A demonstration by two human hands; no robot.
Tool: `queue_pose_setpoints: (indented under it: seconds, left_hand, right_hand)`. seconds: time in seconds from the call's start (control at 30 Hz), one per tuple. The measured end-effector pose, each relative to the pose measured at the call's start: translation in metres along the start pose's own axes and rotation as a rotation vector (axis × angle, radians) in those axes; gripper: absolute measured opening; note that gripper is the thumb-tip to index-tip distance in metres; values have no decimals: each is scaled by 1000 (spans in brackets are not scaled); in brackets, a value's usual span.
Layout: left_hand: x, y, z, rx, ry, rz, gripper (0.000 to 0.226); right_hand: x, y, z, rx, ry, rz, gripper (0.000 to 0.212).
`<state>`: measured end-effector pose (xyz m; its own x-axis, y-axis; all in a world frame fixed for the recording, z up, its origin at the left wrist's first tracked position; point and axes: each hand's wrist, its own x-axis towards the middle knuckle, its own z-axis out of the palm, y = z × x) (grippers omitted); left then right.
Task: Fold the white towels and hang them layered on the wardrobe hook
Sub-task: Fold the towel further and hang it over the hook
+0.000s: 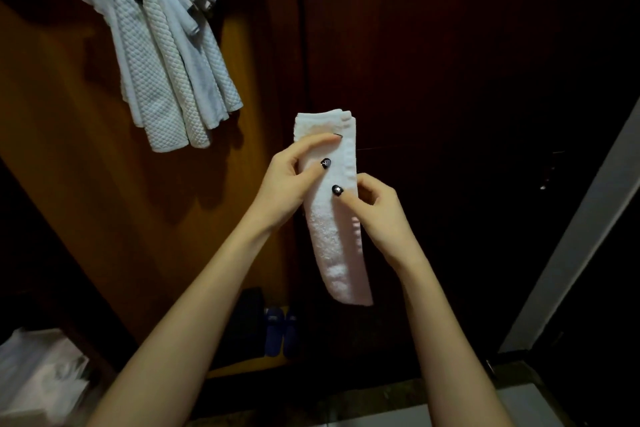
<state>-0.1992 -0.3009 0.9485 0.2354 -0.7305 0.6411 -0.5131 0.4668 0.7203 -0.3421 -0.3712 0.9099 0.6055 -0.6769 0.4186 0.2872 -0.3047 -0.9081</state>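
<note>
Dark wooden wardrobe panels [86, 184] fill the dimly lit background. Between the fingers hangs a folded white towel [334, 246], a narrow strip held upright in the air, with its folded upper end just above the fingers and its free end well below them. Left hand [291, 180]: fingers [320, 141] laid across the strip's front with the thumb beside them, pinching the towel's left edge. Right hand [379, 215]: fingers [369, 185] curled round the right edge, thumb pressed on the front just below the left thumb. Up and to the left of the fingers, well apart, hung towels [166, 62] drape in overlapping layers; the hook that bears them is hidden under the cloth. Far below the fingers stand blue slippers [280, 329]; down and to the left lies a white plastic bag [38, 374]. Step in hand, as judged: the narrow fold is being squared up before hanging. The next move would call for keeping the layers pinched together, lifting the strip up and to the left, and draping it over the hook on top of the outermost towel without unfolding it or dislodging the others.
</note>
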Motion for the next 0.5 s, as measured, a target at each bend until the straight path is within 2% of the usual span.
queue_pose_setpoints:
  seconds: [0.07, 0.13, 0.2, 0.3, 0.4, 0.5]
  left_hand:
    - [5, -1, -3, 47, 7, 38, 32]
    - [10, -3, -6, 68, 28, 40, 32]
    - [13, -7, -7, 51, 54, 16, 32]
    - [16, -11, -6, 34, 58, -26, 32]
    - [12, -16, 0, -20, 36, -42, 30]
    - [4, -20, 12, -12, 1, -32, 27]
  right_hand:
    - [-2, 5, 1, 48, -94, 66, 16]
    - [-6, 12, 3, 16, -163, 108, 15]
    - [-11, 19, 3, 28, -167, 114, 10]
    - [-15, 23, 2, 176, -190, 137, 22]
    - [-13, 22, 5, 234, -115, 143, 27]
    - [-4, 15, 7, 175, -19, 79, 17]
